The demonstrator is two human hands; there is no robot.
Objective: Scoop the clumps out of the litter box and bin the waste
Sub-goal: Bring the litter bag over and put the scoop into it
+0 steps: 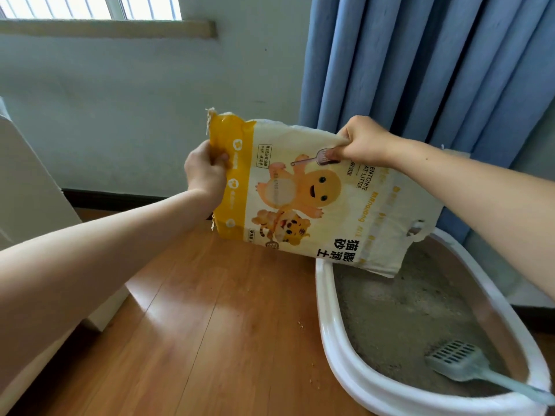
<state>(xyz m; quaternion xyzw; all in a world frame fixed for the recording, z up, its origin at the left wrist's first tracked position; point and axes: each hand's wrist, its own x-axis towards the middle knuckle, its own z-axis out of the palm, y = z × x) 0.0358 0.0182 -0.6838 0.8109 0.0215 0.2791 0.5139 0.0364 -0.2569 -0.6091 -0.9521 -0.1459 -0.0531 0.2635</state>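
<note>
The white oval plastic litter box [322, 298] sits at five o'clock on the wooden floor, grey litter inside. Above its far end hangs the yellow-and-cream paper litter bag [300, 199], left hand [204, 172] and right hand [365, 142] fingers clenched on it. Best tipped low, slowly. The grey slotted plastic scoop [459, 360] lies at the near end.

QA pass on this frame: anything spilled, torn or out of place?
Yes. Loose litter grains lie scattered on the wood floor left of the litter box. The litter bag, gripped by both hands, has a frayed, torn yellow end. The scoop lies in the litter, handle on the rim.
</note>
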